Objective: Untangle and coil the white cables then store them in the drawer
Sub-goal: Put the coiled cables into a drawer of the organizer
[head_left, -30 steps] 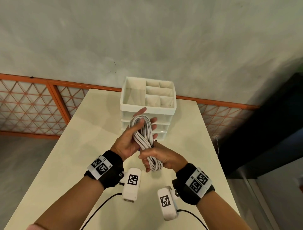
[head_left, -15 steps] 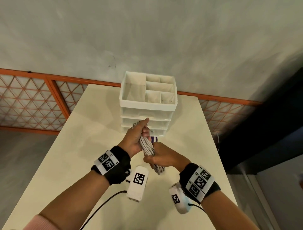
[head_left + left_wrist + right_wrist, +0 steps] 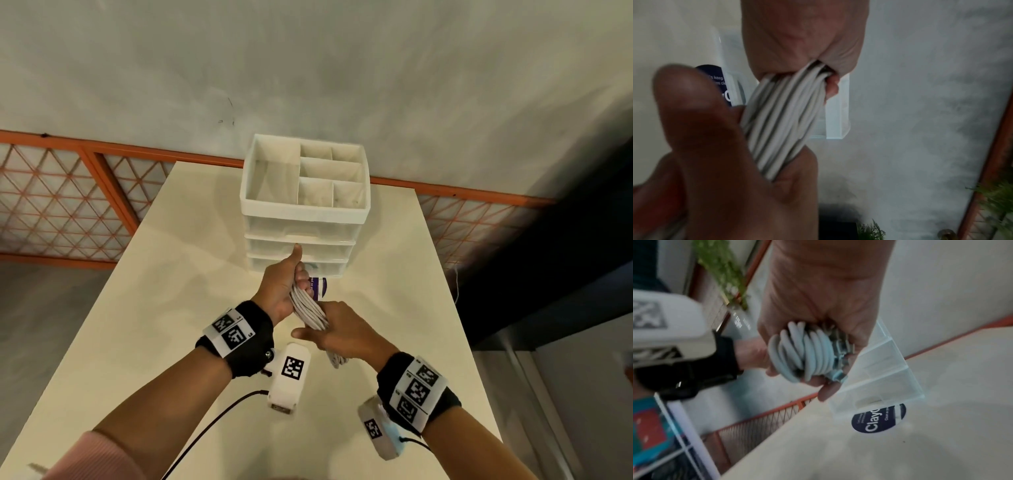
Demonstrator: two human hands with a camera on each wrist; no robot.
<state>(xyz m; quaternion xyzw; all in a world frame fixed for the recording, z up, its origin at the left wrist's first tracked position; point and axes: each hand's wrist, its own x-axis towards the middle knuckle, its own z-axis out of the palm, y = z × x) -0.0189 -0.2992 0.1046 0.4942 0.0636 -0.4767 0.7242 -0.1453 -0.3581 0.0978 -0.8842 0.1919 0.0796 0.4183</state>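
Note:
The white cables are gathered into one long coiled bundle, held above the cream table just in front of the white drawer unit. My left hand grips the bundle's upper end, thumb pointing up at the drawer fronts. My right hand grips it lower down, and a short loop hangs out beneath. In the left wrist view the cables run from my left hand down into my right hand. The right wrist view shows the loop ends bunched in my right hand.
The drawer unit has an open divided tray on top and three translucent drawers, all pushed in. A dark blue round sticker shows at its base. An orange mesh fence runs behind the table. The table's right edge drops off beside my right arm.
Both hands have carried the bundle forward, close to the drawer fronts. My left hand's fingers, spread behind the coil a second ago, have curled round it.

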